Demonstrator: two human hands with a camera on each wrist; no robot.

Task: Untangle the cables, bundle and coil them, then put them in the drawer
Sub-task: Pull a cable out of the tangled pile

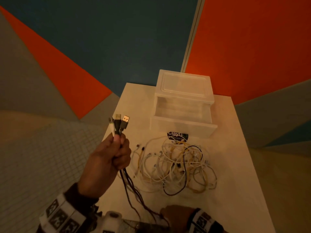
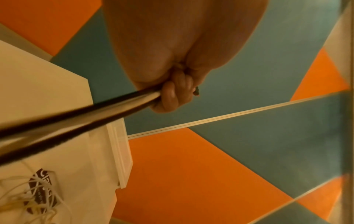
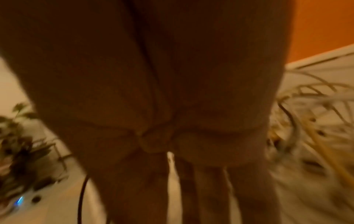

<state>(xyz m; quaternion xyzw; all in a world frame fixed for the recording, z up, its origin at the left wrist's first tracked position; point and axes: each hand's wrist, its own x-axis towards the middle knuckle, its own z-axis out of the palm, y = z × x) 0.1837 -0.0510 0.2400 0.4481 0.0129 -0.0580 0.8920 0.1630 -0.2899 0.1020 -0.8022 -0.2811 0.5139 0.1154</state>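
L hand fist clamps cable bundle, plugs up, centre-left; strands run down to R hand at bottom, grip unclear; tangle lies right; drawer open above.

One piece of writing can be read: a dark round sticker on the white table, just in front of the open drawer, carries the word "ClayG" in pale letters. A smaller line of print runs under it, too fine and too covered by cable loops to make out. In the left wrist view the same sticker shows only broken letter shapes.
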